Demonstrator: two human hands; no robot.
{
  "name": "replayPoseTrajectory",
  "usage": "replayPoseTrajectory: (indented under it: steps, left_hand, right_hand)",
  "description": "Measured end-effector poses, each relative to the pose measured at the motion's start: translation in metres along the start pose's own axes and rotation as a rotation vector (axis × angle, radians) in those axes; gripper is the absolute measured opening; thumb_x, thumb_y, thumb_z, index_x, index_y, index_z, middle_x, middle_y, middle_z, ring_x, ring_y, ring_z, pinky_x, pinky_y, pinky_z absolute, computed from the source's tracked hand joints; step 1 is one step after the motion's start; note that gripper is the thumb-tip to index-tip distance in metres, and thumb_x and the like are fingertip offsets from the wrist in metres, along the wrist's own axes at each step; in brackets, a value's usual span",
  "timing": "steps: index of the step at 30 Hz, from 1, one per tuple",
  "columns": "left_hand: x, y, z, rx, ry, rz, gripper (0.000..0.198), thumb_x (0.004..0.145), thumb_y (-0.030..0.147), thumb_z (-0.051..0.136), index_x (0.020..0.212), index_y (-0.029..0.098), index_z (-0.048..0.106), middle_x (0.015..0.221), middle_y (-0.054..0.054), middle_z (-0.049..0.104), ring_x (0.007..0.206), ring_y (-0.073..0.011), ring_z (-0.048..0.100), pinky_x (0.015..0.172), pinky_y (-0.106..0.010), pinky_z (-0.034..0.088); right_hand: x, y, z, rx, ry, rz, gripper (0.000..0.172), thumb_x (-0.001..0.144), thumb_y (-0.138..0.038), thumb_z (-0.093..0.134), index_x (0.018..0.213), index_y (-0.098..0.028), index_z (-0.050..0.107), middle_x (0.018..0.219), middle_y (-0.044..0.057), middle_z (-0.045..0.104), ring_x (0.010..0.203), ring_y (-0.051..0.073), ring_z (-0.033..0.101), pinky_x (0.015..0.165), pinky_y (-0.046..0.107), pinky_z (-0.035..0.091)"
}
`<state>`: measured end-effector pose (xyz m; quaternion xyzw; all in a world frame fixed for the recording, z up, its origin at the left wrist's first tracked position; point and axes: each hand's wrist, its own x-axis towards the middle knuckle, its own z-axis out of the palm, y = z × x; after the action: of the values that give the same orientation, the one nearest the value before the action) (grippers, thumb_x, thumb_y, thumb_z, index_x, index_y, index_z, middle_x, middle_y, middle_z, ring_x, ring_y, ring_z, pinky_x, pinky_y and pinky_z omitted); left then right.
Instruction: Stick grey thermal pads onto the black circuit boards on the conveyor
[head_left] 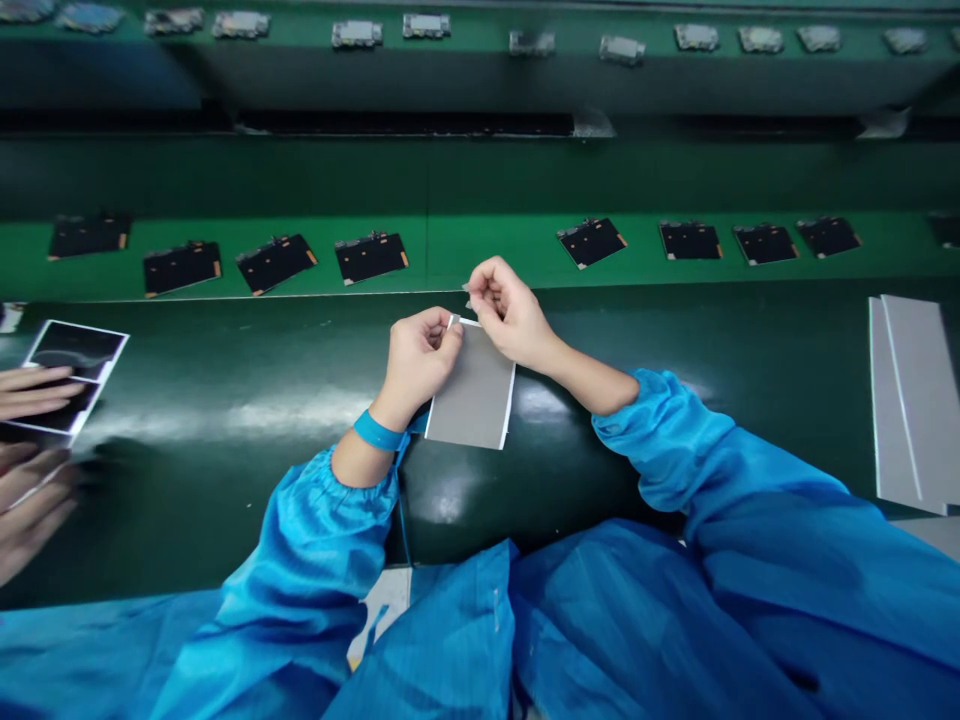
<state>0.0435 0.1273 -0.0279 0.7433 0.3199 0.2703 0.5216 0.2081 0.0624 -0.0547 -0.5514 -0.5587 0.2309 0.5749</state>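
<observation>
Sheet [474, 395], long axis toward conveyor [480, 255]

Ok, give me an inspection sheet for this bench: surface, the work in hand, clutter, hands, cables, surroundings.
Surface: dark green bench top, glossy, with patches of glare.
Job's things: grey sheet, held between both hands.
Clutter: spare grey sheets at the right edge; dark glossy sheet at the left, under a co-worker's hand.
Hands: left hand pinches the sheet's top left corner; right hand pinches at its top edge.
Cables: thin cord seems to drop from the blue wrist band.
Surroundings: green conveyor belt carrying black square parts; small grey parts on a belt farther back.
</observation>
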Motion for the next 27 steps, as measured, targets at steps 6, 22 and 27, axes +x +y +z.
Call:
replayPoseTrajectory:
  steps: [6, 22, 27]
  left_hand:
    - [-0.002, -0.002, 0.003, 0.035, 0.007, -0.010, 0.022, 0.086, 0.037, 0.064, 0.073, 0.020, 0.059, 0.060, 0.003, 0.051, 0.055, -0.0118, 0.043, 0.052, -0.025, 0.031]
    - [-0.010, 0.003, 0.006, 0.563, -0.218, 0.280, 0.026, 0.098, 0.029, 0.052, 0.088, 0.019, 0.075, 0.081, -0.012, 0.079, 0.077, -0.0276, 0.075, 0.067, -0.037, 0.042]
    - [-0.010, 0.008, 0.006, 0.638, -0.255, 0.275, 0.032, 0.099, 0.030, 0.053, 0.095, 0.017, 0.082, 0.092, -0.016, 0.082, 0.085, -0.0316, 0.079, 0.072, -0.041, 0.049]
  right_hand:
    - [0.002, 0.010, -0.004, 0.079, 0.040, 0.063, 0.028, 0.106, -0.050, 0.065, 0.110, -0.028, 0.047, 0.089, -0.001, 0.051, 0.069, 0.013, 0.047, 0.064, 0.028, 0.049]
    - [0.192, -0.007, 0.142, -0.231, -0.649, 0.034, 0.034, 0.079, -0.002, 0.062, 0.099, -0.025, 0.045, 0.078, -0.005, 0.067, 0.074, 0.015, 0.061, 0.076, 0.030, 0.051]
    - [0.188, -0.002, 0.158, -0.440, -0.674, 0.008, 0.034, 0.075, 0.001, 0.058, 0.093, -0.025, 0.045, 0.081, -0.003, 0.069, 0.079, 0.018, 0.064, 0.078, 0.032, 0.050]
